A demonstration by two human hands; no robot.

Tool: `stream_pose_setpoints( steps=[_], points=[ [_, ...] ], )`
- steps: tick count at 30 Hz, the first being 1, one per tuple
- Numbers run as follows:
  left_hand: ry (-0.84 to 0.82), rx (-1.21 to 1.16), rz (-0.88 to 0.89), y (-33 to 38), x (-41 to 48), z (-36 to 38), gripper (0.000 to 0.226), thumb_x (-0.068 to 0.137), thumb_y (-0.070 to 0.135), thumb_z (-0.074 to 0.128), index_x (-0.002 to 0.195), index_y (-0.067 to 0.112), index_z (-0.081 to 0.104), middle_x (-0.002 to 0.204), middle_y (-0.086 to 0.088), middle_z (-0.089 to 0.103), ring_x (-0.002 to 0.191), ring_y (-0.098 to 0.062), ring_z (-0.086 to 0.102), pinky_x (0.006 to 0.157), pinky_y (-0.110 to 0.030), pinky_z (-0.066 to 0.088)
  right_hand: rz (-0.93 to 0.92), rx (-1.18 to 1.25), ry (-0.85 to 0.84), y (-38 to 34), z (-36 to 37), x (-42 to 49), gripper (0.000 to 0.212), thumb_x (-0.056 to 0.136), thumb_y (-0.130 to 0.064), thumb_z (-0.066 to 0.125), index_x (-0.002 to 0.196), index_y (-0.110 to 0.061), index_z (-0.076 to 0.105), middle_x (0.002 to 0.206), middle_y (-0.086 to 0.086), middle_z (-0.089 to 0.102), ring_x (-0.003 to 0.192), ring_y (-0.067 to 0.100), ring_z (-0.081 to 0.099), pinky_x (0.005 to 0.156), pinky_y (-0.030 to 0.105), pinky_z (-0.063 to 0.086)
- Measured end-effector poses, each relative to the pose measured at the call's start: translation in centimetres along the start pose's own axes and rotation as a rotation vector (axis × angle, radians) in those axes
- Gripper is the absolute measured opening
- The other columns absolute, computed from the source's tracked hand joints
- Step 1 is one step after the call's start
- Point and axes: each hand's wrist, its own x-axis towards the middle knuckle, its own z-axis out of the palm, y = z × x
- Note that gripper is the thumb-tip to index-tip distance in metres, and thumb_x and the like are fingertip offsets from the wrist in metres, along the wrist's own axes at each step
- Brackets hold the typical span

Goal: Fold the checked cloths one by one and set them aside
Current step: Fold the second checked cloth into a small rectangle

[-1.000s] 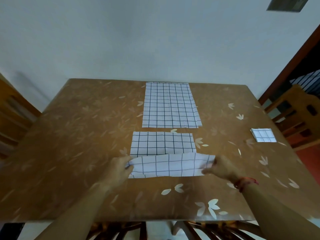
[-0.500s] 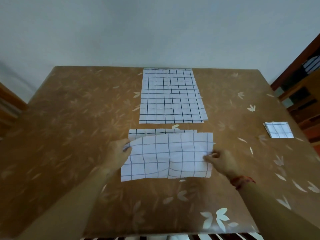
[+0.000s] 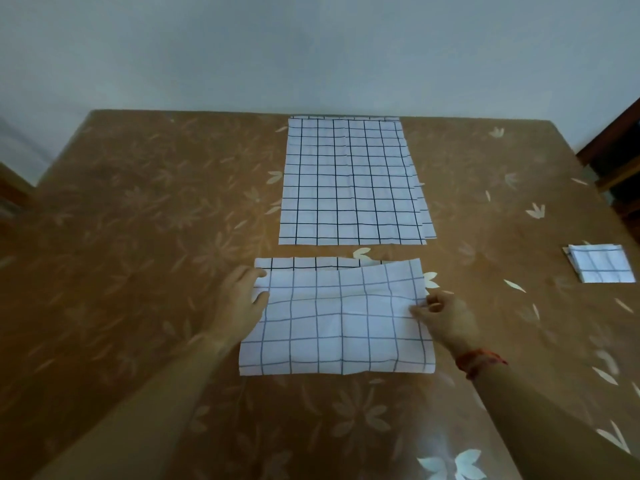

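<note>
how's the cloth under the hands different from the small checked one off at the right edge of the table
The cloth under the hands is much larger, folded only about in half; the small folded cloth is a compact square. The left hand and right hand grip the first at its side edges, while the small one lies untouched, apart. The held cloth looks rumpled and its far flap falls short of the edge below; the small one lies flat. Both are white with a dark grid.

On the table point(image 3: 138, 237) we record: a stack of flat checked cloths point(image 3: 353, 181) at the far centre; nearer us, one half-folded cloth point(image 3: 339, 323), our left hand point(image 3: 239, 299) on its left edge, our right hand point(image 3: 446, 317) on its right edge; a small folded cloth point(image 3: 601, 263) far right.
</note>
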Motion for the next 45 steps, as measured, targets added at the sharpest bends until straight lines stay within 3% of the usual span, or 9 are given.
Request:
stream_pose_setpoints(
  steps=[5, 10, 13, 16, 22, 26, 33, 36, 45],
  points=[
    [-0.077, 0.054, 0.069, 0.2, -2.2, 1.4, 0.028, 0.087, 0.015, 0.065, 0.115, 0.011, 0.063, 0.117, 0.001, 0.057, 0.109, -0.017, 0.052, 0.088, -0.020, 0.034, 0.048, -0.008, 0.057, -0.3, 0.5, 0.8, 0.034, 0.080, -0.031, 0.074, 0.108, -0.014, 0.064, 0.093, 0.000, 0.063, 0.090, 0.023, 0.063, 0.078, 0.035, 0.053],
    [-0.137, 0.144, 0.148, -0.2, -4.9, 3.2, 0.030, 0.088, 0.020, 0.061, 0.117, 0.014, 0.062, 0.124, -0.001, 0.056, 0.116, -0.018, 0.049, 0.102, -0.037, 0.042, 0.010, -0.103, 0.085, -0.3, 0.8, 0.2, 0.047, 0.082, -0.036, 0.070, 0.123, -0.018, 0.055, 0.113, 0.006, 0.064, 0.103, 0.027, 0.062, 0.086, 0.040, 0.052],
    [-0.131, 0.171, 0.222, 0.9, -7.2, 3.5, 0.027, 0.088, 0.023, 0.055, 0.113, 0.015, 0.062, 0.123, -0.002, 0.055, 0.115, -0.018, 0.049, 0.095, -0.029, 0.041, -0.136, -0.219, 0.149, 0.4, 1.6, -1.3, 0.056, 0.082, -0.035, 0.069, 0.130, -0.015, 0.049, 0.126, 0.011, 0.053, 0.112, 0.029, 0.053, 0.091, 0.041, 0.047],
    [-0.154, 0.156, 0.281, 1.7, -9.3, 3.9, 0.022, 0.088, 0.022, 0.054, 0.108, 0.016, 0.063, 0.117, -0.001, 0.056, 0.111, -0.016, 0.050, 0.088, -0.028, 0.047, -0.295, -0.358, 0.168, 1.3, 2.5, -3.7, 0.056, 0.082, -0.039, 0.066, 0.129, -0.015, 0.048, 0.118, 0.013, 0.048, 0.109, 0.030, 0.049, 0.089, 0.042, 0.049],
    [-0.218, 0.268, 0.364, 1.6, -12.0, 4.9, 0.035, 0.094, 0.027, 0.042, 0.116, 0.012, 0.064, 0.126, -0.006, 0.058, 0.120, -0.023, 0.051, 0.096, -0.038, 0.048, -0.389, -0.633, 0.252, 2.3, 4.0, -8.1, 0.058, 0.083, -0.050, 0.054, 0.133, -0.023, 0.042, 0.129, 0.017, 0.044, 0.117, 0.036, 0.046, 0.098, 0.051, 0.042],
    [-0.292, 0.375, 0.311, 2.1, -12.6, 5.9, 0.048, 0.093, 0.035, 0.038, 0.130, 0.011, 0.058, 0.140, -0.010, 0.051, 0.132, -0.026, 0.044, 0.108, -0.042, 0.036, -0.602, -0.763, 0.128, 3.5, 6.1, -10.1, 0.063, 0.091, -0.051, 0.041, 0.145, -0.020, 0.035, 0.151, 0.020, 0.031, 0.137, 0.037, 0.034, 0.109, 0.048, 0.035],
    [-0.376, 0.439, 0.211, 0.7, -13.0, 7.2, 0.066, 0.096, 0.050, 0.021, 0.151, 0.012, 0.023, 0.159, -0.005, 0.015, 0.147, -0.020, 0.009, 0.115, -0.040, 0.011, -0.529, -0.771, -0.117, 4.6, 7.6, -9.7, 0.081, 0.088, -0.066, 0.013, 0.153, -0.021, -0.006, 0.159, 0.015, -0.015, 0.147, 0.029, -0.015, 0.118, 0.041, -0.004],
    [-0.373, 0.417, 0.200, 0.4, -12.4, 7.5, 0.069, 0.094, 0.053, 0.012, 0.152, 0.016, 0.006, 0.160, -0.001, -0.003, 0.146, -0.015, -0.009, 0.120, -0.040, 0.004, -0.503, -0.769, -0.137, 4.1, 7.1, -8.9, 0.085, 0.085, -0.070, 0.011, 0.152, -0.024, -0.010, 0.159, 0.012, -0.017, 0.146, 0.027, -0.018, 0.119, 0.044, -0.006],
    [-0.359, 0.401, 0.168, 0.8, -10.1, 7.8, 0.075, 0.091, 0.062, -0.004, 0.151, 0.018, -0.003, 0.158, 0.001, -0.012, 0.144, -0.013, -0.018, 0.117, -0.037, -0.005, -0.475, -0.753, -0.168, 2.9, 6.3, -7.1, 0.088, 0.080, -0.076, 0.005, 0.152, -0.028, -0.008, 0.159, 0.009, -0.019, 0.145, 0.027, -0.021, 0.120, 0.045, -0.007]
  ],
)
